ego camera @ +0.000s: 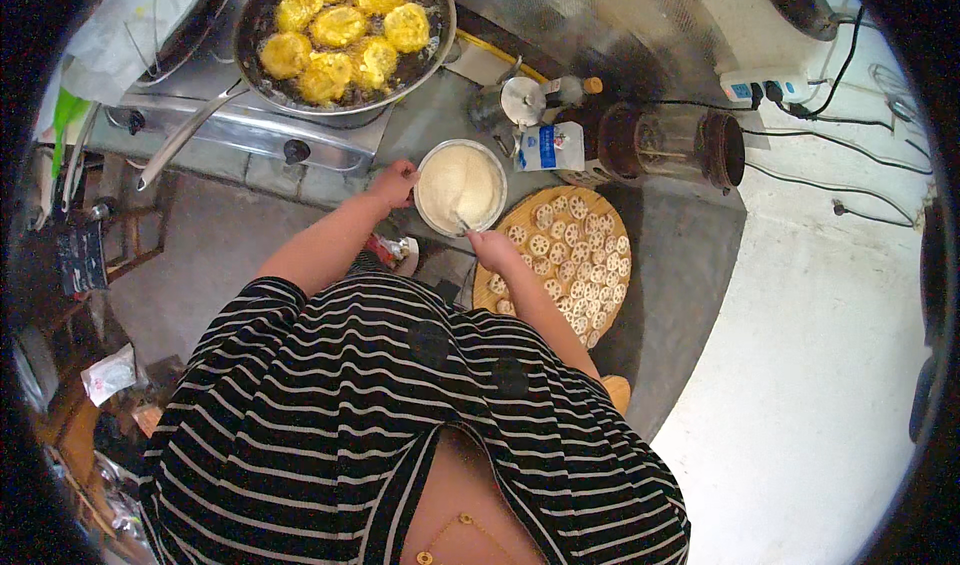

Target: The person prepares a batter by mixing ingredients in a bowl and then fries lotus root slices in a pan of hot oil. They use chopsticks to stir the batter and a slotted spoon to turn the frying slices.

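My left hand (395, 184) grips the left rim of a round metal bowl (502, 203). Pale, creamy batter (454, 178) fills much of the bowl, its surface marked by a curved ridge. In my right hand (493, 250) is the end of a metal utensil (462, 221) that dips into the batter near the bowl's front edge; its head is hidden. Just right of the bowl, many lotus root slices (577, 253) are spread over a round wooden board (491, 268), partly covered by my right forearm.
A frying pan (448, 47) with several yellow battered pieces (341, 26) in oil sits on the gas stove (247, 133), handle (180, 141) jutting towards me. Behind the board are a printed packet (551, 147), a metal-lidded pot (523, 101), a bottle (574, 88) and a large brown-rimmed jar (667, 145). Cords trail from a power strip (765, 88).
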Demonstrator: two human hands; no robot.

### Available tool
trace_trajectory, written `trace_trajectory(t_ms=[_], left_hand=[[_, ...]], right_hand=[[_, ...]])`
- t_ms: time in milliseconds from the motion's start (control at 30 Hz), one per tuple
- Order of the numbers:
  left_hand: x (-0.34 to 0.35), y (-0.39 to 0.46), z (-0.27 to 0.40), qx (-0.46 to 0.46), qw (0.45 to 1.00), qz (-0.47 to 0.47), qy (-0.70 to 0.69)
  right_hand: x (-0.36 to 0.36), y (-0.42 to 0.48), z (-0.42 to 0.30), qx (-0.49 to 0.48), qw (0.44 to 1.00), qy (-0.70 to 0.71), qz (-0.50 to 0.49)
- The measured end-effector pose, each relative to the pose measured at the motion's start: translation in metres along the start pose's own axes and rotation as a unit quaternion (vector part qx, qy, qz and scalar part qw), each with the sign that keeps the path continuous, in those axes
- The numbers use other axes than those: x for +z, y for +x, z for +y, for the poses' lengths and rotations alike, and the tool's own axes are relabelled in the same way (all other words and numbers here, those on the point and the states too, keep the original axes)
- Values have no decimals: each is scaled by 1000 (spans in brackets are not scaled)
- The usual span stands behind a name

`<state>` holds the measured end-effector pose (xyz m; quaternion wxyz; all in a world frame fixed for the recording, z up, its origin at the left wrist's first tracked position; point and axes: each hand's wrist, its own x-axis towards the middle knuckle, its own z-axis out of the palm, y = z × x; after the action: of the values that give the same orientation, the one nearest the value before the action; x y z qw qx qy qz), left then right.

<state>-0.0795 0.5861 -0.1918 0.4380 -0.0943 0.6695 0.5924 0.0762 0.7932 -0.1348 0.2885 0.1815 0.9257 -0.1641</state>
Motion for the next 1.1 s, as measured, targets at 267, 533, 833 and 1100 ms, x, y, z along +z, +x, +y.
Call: trace_trajectory(t_ms=[267,533,833,1100], left_hand=[[-4,23,-28,4,1000,-12,-19],[-1,0,-3,8,1000,19,24],[-2,-10,4,41,997,41,58],[9,-17,10,38,999,28,23]], right_hand=[[-14,-11,-10,1,999,1,-45],[-39,-5,-12,31,996,77,26],[-38,-5,-21,-31,995,-77,-45],[-15,12,9,5,995,-21,-96]])
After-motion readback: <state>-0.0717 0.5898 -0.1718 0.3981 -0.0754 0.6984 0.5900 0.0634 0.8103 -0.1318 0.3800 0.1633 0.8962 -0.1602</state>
